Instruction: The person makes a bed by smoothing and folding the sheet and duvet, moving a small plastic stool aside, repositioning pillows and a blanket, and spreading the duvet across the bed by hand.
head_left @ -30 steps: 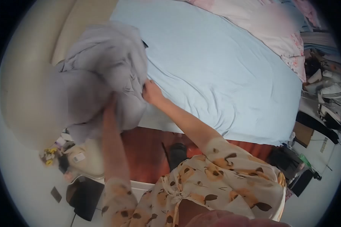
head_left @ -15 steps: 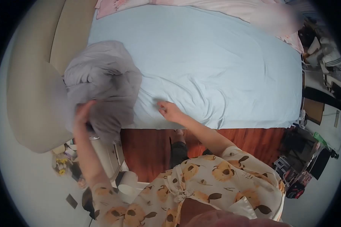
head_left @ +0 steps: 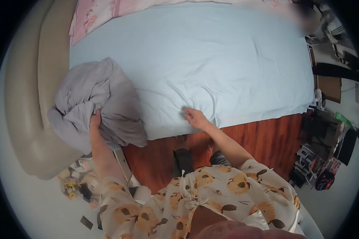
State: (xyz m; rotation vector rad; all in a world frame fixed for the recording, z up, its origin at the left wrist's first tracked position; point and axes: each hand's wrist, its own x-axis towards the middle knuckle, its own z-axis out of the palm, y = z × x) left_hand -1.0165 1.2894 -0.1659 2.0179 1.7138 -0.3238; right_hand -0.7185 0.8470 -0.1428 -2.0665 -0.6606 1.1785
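A bunched grey quilt [head_left: 119,103] lies in a heap on the left end of the bed, against the padded headboard. My left hand [head_left: 95,119] is closed on a fold at its near side, with the fingertips partly hidden in the cloth. Right of the quilt, my right hand [head_left: 195,118] hangs over the near edge of the light blue bed sheet [head_left: 227,59]. It holds nothing; its fingers are loosely bent, a little apart and slightly blurred. Wrinkles run through the sheet around it.
The beige headboard [head_left: 22,99] curves along the left. A pink floral cover [head_left: 93,18] lies along the far side of the bed. Below the bed is a reddish wooden floor [head_left: 255,139]. A folded step stool [head_left: 305,161] and other items stand at right; small things crowd the lower left.
The quilt has shifted left and toward me, spreading over the near edge, with my left hand now sunk in its fold. My right hand is farther right. The view has turned slightly.
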